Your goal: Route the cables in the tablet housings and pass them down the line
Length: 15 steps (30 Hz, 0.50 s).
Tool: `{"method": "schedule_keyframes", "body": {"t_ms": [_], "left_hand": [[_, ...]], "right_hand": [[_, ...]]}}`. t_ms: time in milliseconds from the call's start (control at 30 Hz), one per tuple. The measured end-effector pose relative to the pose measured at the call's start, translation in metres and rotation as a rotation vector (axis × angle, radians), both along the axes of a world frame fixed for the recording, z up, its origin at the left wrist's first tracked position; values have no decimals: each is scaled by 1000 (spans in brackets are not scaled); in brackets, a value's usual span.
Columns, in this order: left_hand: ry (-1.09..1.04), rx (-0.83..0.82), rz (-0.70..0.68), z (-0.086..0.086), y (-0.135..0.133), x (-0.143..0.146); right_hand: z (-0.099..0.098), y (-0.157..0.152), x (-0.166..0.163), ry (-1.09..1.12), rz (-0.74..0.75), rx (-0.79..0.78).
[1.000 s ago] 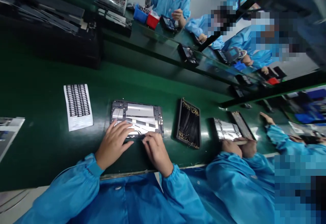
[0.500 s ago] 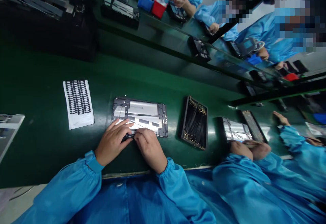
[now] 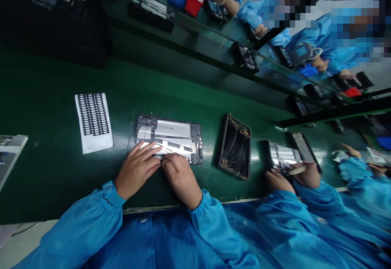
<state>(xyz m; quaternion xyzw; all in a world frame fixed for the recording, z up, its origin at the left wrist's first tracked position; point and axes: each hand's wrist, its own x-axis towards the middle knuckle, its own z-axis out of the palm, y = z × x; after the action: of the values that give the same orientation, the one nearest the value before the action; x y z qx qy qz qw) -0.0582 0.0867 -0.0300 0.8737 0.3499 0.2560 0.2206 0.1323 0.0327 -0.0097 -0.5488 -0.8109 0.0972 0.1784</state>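
Observation:
An opened tablet [image 3: 175, 129] with silvery battery cells and dark end boards lies flat on the green bench. My left hand [image 3: 139, 167] rests over its lower left part, some fingers stretched flat across it, the thumb at the near edge. Close beside that thumb, my right hand [image 3: 181, 177] has its fingers bent and pinched together at the tablet's near edge. Whatever is between those fingertips is hidden. Left of the tablet is a white sheet [image 3: 97, 142] with rows of small black stickers. To the right stands a black tray [image 3: 222, 140] of thin black cables with gold-coloured ends.
At right, a co-worker's hands [image 3: 307, 174] work on another opened tablet [image 3: 282, 155] with a light-coloured tool. A glass shelf crosses behind, carrying a blue bin [image 3: 177, 0], a red bin [image 3: 193, 6] and dark trays. Part of a grey panel [image 3: 12, 155] lies at far left.
My left thumb has moved in closer to the right fingertips at the tablet's edge. My right hand stays nearly still. The co-worker's hands at right have moved apart, one over their tablet.

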Motion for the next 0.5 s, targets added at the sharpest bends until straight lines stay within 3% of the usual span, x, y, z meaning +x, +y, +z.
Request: {"method": "schedule_keyframes", "body": {"t_ms": [200,500], "left_hand": [[3,-28,15,1,0,2],[11,-18,31,2,1,4]], "right_hand": [[-7,-4,13,297,-34,-16],[-6,-1,11,254,-47,23]]}}
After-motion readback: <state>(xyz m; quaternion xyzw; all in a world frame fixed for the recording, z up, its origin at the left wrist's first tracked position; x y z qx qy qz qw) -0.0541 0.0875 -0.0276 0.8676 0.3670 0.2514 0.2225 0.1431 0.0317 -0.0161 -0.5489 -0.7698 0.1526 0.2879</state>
